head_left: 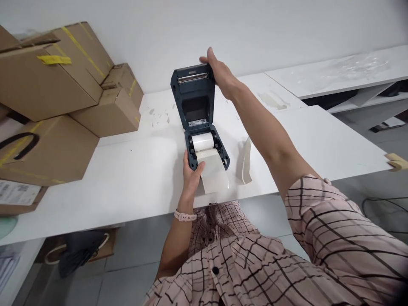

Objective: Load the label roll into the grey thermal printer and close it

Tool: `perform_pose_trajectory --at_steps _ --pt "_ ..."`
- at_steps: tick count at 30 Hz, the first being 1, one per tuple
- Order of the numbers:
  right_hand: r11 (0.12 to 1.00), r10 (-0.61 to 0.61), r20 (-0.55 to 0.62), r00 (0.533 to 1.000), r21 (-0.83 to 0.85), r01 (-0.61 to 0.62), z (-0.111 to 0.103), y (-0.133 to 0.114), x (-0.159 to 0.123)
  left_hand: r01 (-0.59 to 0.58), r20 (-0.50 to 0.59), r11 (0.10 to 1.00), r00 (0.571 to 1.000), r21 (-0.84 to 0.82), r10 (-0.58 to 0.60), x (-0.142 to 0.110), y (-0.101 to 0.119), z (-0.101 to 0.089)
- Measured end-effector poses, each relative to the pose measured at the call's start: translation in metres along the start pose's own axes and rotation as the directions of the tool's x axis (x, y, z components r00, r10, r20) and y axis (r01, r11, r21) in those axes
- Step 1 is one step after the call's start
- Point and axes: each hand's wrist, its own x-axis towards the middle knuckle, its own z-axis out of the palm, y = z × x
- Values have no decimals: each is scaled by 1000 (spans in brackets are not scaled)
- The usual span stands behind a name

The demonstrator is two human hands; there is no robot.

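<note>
A dark blue label printer [207, 146] stands on the white table with its lid [193, 95] raised upright. Inside the base lies a white label roll [203, 142], and its pale strip of labels [214, 172] runs out over the front edge. My left hand [191, 176] grips the front left corner of the printer, thumb on the strip and fingers along the side. At the lid's top right corner, my right hand [221, 76] holds the edge; some of its fingers are hidden behind the lid. To the right of the printer is a curled piece of label strip [246, 161].
Cardboard boxes [47, 89] with yellow tape are stacked on the left of the table [134, 182]. A wall rises behind. Clear plastic wrap [363, 63] lies on the surface at the far right. A dark bag [81, 253] sits under the table.
</note>
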Motion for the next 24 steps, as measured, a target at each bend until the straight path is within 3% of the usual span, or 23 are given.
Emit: perform_pose_trajectory --at_steps 2,4,9,12,15,17,19,21,24 --pt "995 65 -72 995 83 -59 9 -4 -3 -14 -11 1000 1000 -13 14 0 -2 1" --pt "993 48 -165 985 114 -29 17 -13 -31 -27 -58 999 998 -40 25 -3 -5 5" --pt "993 -90 -205 975 51 102 39 -29 -157 -145 -268 983 957 -108 112 -23 -4 17" --pt "994 -105 -222 969 14 111 61 -23 -219 -314 -394 945 883 -89 256 -30 5 17" --pt "997 -65 -297 953 11 71 83 -10 -249 -425 -480 905 793 6 375 -26 16 15" --pt "996 44 -366 929 89 -12 92 -2 -254 -372 -451 928 829 -6 329 -19 21 12" --pt "961 226 -367 902 237 -144 95 4 -255 -224 -352 971 918 -88 181 -11 22 7" --pt "869 416 -253 873 394 -300 94 8 -257 -76 -255 987 966 -143 38 -6 19 0" --pt "728 565 -80 821 517 -451 91 10 -263 16 -200 982 978 -188 -55 -2 11 -8"
